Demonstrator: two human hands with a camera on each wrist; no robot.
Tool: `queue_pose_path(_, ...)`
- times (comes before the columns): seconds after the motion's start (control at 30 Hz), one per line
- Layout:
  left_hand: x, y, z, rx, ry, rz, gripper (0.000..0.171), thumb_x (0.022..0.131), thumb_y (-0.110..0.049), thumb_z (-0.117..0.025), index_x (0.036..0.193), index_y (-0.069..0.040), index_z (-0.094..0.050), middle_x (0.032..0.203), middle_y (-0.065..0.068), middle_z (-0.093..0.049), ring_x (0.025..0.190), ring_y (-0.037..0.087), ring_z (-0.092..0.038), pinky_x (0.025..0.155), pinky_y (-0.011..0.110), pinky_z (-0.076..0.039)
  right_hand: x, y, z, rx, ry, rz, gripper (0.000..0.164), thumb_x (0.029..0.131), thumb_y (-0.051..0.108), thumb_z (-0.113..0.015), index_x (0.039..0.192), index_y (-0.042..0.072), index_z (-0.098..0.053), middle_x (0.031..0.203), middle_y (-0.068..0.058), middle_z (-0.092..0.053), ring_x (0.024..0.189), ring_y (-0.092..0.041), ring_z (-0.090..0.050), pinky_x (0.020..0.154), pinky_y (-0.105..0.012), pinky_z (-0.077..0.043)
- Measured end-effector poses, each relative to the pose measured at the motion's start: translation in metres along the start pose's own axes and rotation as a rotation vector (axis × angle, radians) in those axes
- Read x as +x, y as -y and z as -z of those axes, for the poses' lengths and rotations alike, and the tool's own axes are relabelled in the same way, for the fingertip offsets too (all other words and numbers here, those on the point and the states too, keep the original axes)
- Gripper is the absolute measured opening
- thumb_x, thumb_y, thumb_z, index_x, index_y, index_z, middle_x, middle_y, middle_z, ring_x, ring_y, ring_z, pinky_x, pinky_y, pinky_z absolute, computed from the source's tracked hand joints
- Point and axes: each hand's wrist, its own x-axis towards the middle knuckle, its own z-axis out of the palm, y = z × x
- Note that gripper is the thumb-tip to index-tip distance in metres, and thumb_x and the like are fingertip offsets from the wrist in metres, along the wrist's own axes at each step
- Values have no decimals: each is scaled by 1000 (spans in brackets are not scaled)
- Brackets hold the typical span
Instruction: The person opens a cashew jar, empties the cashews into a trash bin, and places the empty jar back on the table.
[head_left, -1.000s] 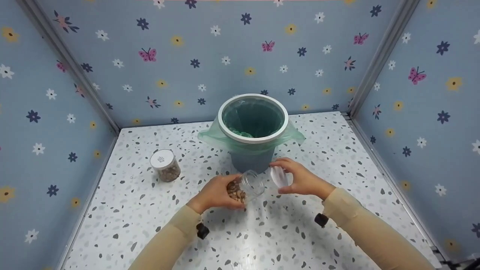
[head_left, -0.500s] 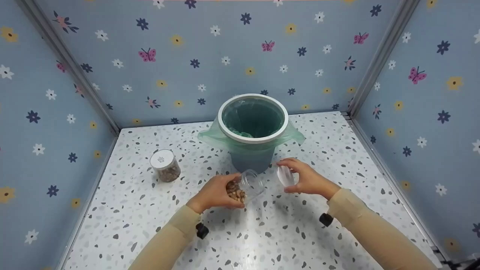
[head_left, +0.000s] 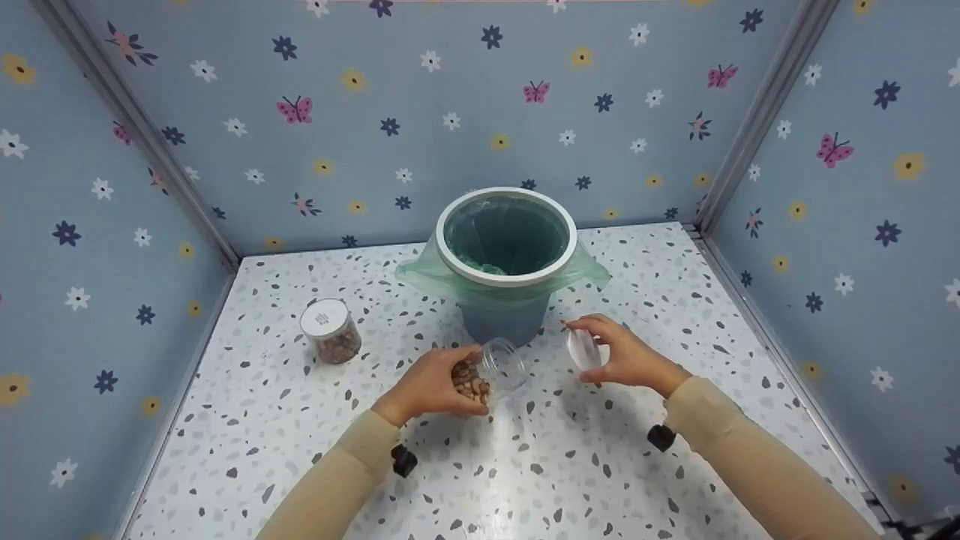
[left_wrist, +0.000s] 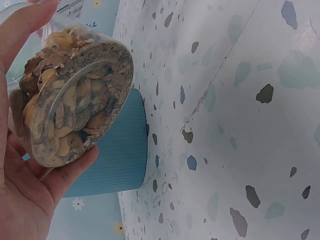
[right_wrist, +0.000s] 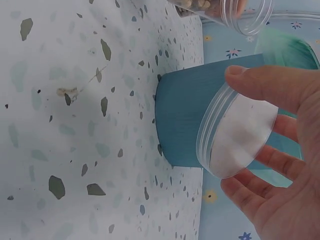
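Fingers and thumb of the left hand (head_left: 429,384) curl round the lower part of a clear jar (head_left: 507,369), which lies near the middle of the table (head_left: 300,457). It is tilted, with its uncovered mouth turned to the right and its base towards the left. Brown and tan nuts (head_left: 471,385) sit in the base end, with finer flaky bits pressed against the bottom in the left wrist view. Whether the jar touches the table, I cannot tell.

To the right, the right hand (head_left: 628,361) pinches a pale lid (head_left: 583,350) by its edge between thumb and fingertips. The lid has a clear rim, is held on its side, and is apart from the jar, with a gap between them.

Just on the far side of the jar, a blue bin (head_left: 501,322) stands upright on the table. It has a white ring (head_left: 507,282) round the top and a green bag (head_left: 429,271) lining it, whose edges hang outside to left and right. Farther left, well apart from the bin, a capped jar (head_left: 337,345) stands upright with a white top and brown contents. Flowered walls (head_left: 450,90) enclose the table at left, right and far side.
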Motion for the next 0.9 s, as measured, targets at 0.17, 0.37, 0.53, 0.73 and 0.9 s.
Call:
queue_pose_path(0.17,0,1,1,12,-3,6,106,68,-51,-101,157,-12,-58,146,9,-70,127,29,-67,111,51,-54,-1,-8,3,-23,-19,16,84,78,7,-96,153,6,-57,155,-21,-55,139,-46,-55,115,-69,-48)
queue_pose_path(0.37,0,1,1,20,-4,10,105,68,-51,-101,156,-12,-59,148,9,-69,128,30,-67,112,51,-54,-3,-16,6,-33,-33,-17,84,78,4,-96,152,8,-58,154,-21,-55,138,-47,-55,115,-69,-48)
queue_pose_path(0.53,0,1,1,28,-9,1,104,68,-51,-101,155,-11,-60,148,9,-69,129,30,-67,113,51,-54,-3,-23,8,-26,-40,-44,85,78,1,-95,153,6,-56,155,-21,-54,139,-47,-54,117,-69,-47)
queue_pose_path(0.73,0,0,1,27,-9,-5,105,68,-51,-101,155,-10,-60,147,11,-69,128,31,-67,112,51,-54,-5,-29,11,-15,-39,-92,87,78,5,-95,155,8,-55,158,-20,-53,143,-46,-52,119,-68,-45)
queue_pose_path(0.9,1,0,2,29,-12,-1,104,68,-48,-102,155,-10,-60,148,11,-69,129,31,-67,113,52,-54,-6,-35,14,-2,-41,-146,87,79,8,-95,156,11,-54,161,-18,-51,145,-46,-50,121,-68,-43)
